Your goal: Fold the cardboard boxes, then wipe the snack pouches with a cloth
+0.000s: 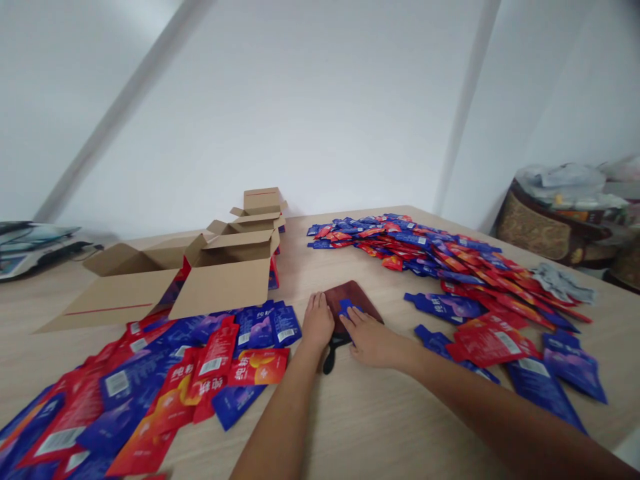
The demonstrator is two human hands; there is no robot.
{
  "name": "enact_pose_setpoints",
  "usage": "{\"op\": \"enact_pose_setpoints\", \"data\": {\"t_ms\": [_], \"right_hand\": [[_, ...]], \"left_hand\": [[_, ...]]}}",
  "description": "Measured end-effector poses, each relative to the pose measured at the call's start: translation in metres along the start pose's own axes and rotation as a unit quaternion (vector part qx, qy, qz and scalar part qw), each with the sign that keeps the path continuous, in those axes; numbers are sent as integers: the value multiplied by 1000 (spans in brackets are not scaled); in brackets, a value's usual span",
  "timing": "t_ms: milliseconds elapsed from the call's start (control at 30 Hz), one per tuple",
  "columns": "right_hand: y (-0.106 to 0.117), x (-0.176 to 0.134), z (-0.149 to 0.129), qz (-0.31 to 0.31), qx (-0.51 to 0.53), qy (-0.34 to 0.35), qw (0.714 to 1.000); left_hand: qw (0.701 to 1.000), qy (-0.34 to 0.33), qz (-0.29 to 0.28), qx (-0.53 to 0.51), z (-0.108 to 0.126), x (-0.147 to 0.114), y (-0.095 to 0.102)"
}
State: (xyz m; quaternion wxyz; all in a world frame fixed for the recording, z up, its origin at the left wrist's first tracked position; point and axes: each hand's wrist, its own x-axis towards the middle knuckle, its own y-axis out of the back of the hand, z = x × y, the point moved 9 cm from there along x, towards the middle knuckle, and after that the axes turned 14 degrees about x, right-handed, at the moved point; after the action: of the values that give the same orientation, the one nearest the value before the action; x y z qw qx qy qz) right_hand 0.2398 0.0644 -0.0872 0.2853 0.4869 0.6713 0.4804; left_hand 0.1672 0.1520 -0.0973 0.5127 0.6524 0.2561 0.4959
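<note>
A flat, dark brown square pad point(357, 294) lies on the wooden table in front of me, with a black rounded tab point(329, 362) sticking out at its near edge. Along the pad's left side rests my left hand point(319, 322), fingers stretched forward and laid down on the edge. My right hand point(369, 338) is spread flat over the pad's right part. Under its fingertips shows the end of a blue pouch point(345, 305); the rest of that pouch is hidden by the hand.
Red and blue pouches point(170, 373) lie spread at the left. A long heap of similar pouches point(425, 247) covers the right, with a grey glove-like cloth point(563, 283) on it. Open cardboard boxes point(225, 283) stand back left. A patterned chair point(535, 223) piled with bags is beyond the table.
</note>
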Motion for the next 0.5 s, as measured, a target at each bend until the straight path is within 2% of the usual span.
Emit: {"op": "enact_pose_setpoints", "data": {"t_ms": [100,167,267,333,400,500], "right_hand": [[17,-1,1,26,83,19,996],[36,7,16,90,177,9,980],[57,19,61,198,346,-38,916],[56,22,88,240,394,-76,884],[48,21,101,258,341,-103,898],[25,18,85,226,176,-79,955]], "left_hand": [[1000,3,-9,-9,0,0,1],[1000,7,-8,-17,-1,0,2],[1000,9,-2,-26,-2,-1,3],[1000,10,-2,-26,-2,-1,2],[1000,12,-6,-22,-2,0,0],[1000,12,-9,-15,-2,0,-1]]}}
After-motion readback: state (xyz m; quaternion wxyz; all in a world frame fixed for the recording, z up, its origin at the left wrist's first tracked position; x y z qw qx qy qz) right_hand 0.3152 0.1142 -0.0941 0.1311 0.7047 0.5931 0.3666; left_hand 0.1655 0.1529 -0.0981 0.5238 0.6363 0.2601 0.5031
